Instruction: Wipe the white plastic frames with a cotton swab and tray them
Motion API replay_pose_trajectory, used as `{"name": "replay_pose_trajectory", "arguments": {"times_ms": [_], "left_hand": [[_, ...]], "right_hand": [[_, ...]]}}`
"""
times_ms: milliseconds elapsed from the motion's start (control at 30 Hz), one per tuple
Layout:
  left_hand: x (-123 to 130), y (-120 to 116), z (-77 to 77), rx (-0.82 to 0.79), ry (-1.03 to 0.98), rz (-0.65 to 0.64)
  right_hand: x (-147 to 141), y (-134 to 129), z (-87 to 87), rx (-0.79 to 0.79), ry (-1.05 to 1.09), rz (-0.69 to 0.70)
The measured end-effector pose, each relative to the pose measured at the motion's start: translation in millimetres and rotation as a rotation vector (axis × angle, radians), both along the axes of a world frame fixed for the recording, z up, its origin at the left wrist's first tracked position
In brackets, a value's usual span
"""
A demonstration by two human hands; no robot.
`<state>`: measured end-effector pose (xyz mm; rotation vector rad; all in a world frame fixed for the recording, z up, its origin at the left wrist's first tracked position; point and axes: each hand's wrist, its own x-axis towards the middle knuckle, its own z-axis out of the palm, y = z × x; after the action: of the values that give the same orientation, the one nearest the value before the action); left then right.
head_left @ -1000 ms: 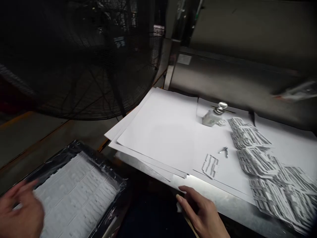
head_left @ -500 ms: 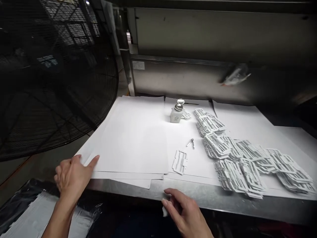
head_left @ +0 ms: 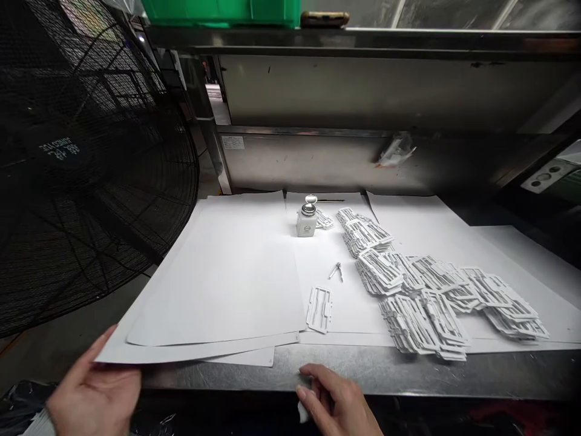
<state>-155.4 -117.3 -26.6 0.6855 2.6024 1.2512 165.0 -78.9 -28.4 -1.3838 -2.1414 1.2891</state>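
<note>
My left hand [head_left: 97, 387] is turned palm up at the front left corner of a large white paper sheet [head_left: 136, 352]. It grips the raised corner, and some fingers are hidden beneath. Other sheets lie under and over it. In front of the metal table edge, my right hand [head_left: 338, 396] is closed around a small white wad [head_left: 302, 413], perhaps tissue or cloth. Nearest to that hand on the table is a single white plastic frame [head_left: 319, 309]. Small metal tweezers or nippers [head_left: 336, 272] lie behind it.
A white dispenser bottle [head_left: 307, 223] with an open metal lid stands at the back. Piles of white frames [head_left: 424, 324] cover the right side. A big black fan [head_left: 95, 157] stands at the left. Overhead, a shelf [head_left: 399, 41] bears a green bin [head_left: 222, 12] and a phone [head_left: 324, 19].
My left hand has turned from palm down on the paper to palm up under its corner, lifting the sheet. The view has tilted upward. My right hand still holds the white wad.
</note>
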Motion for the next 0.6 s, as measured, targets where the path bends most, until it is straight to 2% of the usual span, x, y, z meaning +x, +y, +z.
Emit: {"name": "replay_pose_trajectory", "arguments": {"times_ms": [33, 67, 100, 133, 167, 233, 300, 367, 433, 500, 533, 600], "left_hand": [[13, 1, 1.3, 0.307, -0.248, -0.026], [25, 3, 2.0, 0.532, -0.454, -0.036], [36, 5, 2.0, 0.631, -0.577, -0.041], [45, 6, 1.4, 0.65, -0.593, 0.017], [51, 6, 0.4, 0.596, -0.514, 0.109], [53, 3, -1.5, 0.34, -0.202, 0.224], [47, -3, -1.8, 0.11, 0.168, 0.242], [37, -9, -0.6, -0.041, 0.408, 0.199], [28, -11, 0.0, -0.229, 0.435, 0.097], [23, -9, -2.1, -0.446, 0.341, -0.051], [21, -6, -4.1, -0.5, 0.326, -0.09], [19, 1, -9.0, -0.456, 0.294, -0.074]], "right_hand": [[-1, 0, 0.3, -0.007, -0.005, -0.002], [-1, 0, 0.9, -0.006, -0.009, 0.004], [-2, -1, 1.8, 0.001, -0.014, 0.014], [-2, -2, 2.9, 0.01, -0.018, 0.023], [-1, -2, 3.9, 0.015, -0.022, 0.024], [0, -5, 5.3, 0.015, -0.022, 0.005], [2, -7, 5.4, 0.005, -0.011, -0.023], [3, -8, 3.7, -0.007, 0.007, -0.038], [3, -10, 0.4, -0.006, 0.031, -0.055], [4, -11, -4.2, 0.016, 0.065, -0.075], [4, -11, -6.6, 0.03, 0.083, -0.085], [5, -12, -10.9, 0.054, 0.113, -0.103]]}}
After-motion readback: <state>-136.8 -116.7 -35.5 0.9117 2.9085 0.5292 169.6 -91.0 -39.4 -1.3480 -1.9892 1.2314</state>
